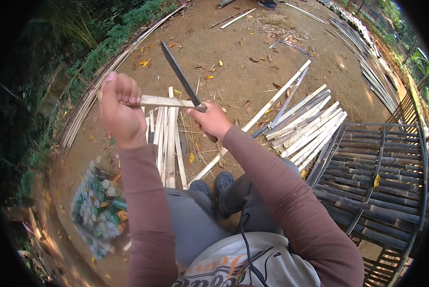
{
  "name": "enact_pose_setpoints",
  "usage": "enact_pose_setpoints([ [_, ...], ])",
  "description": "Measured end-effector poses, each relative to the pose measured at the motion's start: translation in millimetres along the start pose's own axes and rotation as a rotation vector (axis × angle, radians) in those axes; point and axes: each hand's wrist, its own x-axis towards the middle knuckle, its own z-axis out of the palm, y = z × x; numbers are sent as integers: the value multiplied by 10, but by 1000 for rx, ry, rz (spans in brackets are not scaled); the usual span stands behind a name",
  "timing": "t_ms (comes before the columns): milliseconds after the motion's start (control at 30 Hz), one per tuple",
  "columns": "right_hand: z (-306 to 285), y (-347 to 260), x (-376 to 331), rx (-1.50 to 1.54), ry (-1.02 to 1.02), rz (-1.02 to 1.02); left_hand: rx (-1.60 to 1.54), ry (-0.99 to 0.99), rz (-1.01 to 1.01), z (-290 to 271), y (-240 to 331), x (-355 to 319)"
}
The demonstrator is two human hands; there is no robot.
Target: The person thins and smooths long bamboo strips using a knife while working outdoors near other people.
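My left hand point(123, 110) is raised at the left, its fingers wrapped round one end of a pale bamboo strip point(164, 101). The strip runs across to my right hand point(212, 122), which grips the handle of a machete point(181, 71). Its long dark blade points up and to the left, and its base lies against the strip's right end. Whether the edge has entered the strip, I cannot tell. Below the strip, several split bamboo pieces point(170, 158) lie on the ground in front of my left knee.
More split bamboo point(314, 129) lies in a pile to the right, beside a slatted bamboo bench point(377, 177). Plastic bottles point(102, 201) are heaped at the left. Long poles point(114, 62) edge the greenery at the far left, and others point(377, 81) lie at the far right.
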Motion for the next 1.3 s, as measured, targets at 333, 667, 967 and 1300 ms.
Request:
enact_pose_setpoints([
  [333, 68, 83, -522, 7, 25, -135, -106, -227, 41, 147, -156, 36],
  [667, 198, 609, -166, -146, 146, 21, -90, -172, 7, -368, -20, 90],
  [967, -55, 1375, 89, -259, 300, 129, -91, -195, 4, -87, -73, -43],
  [1300, 241, 539, -206, -198, 175, -8, -58, -165, -7, -145, -31, -63],
])
